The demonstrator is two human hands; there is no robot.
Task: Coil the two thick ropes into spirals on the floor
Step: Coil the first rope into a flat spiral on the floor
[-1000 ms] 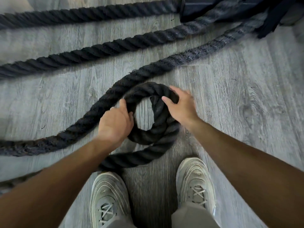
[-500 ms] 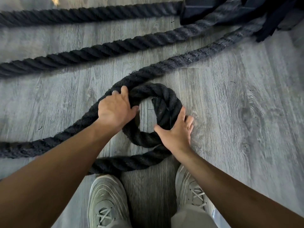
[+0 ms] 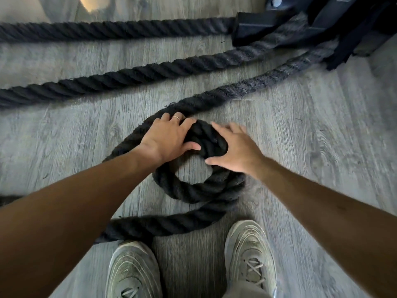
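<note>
Black rope (image 3: pixel 199 190), grey wood-grain floor (image 3: pixel 322 136)

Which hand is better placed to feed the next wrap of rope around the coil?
Probably the left hand: it lies where the loose rope meets the coil. The right hand rests spread over the coil's far-right side, suited to pinning it.

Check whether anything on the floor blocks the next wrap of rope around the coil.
Nothing visible does. Both the left hand and right hand already rest on the coil. The grey floor around it is bare; the other rope strands lie farther away, and the shoes stand just short of the loose tail.
</note>
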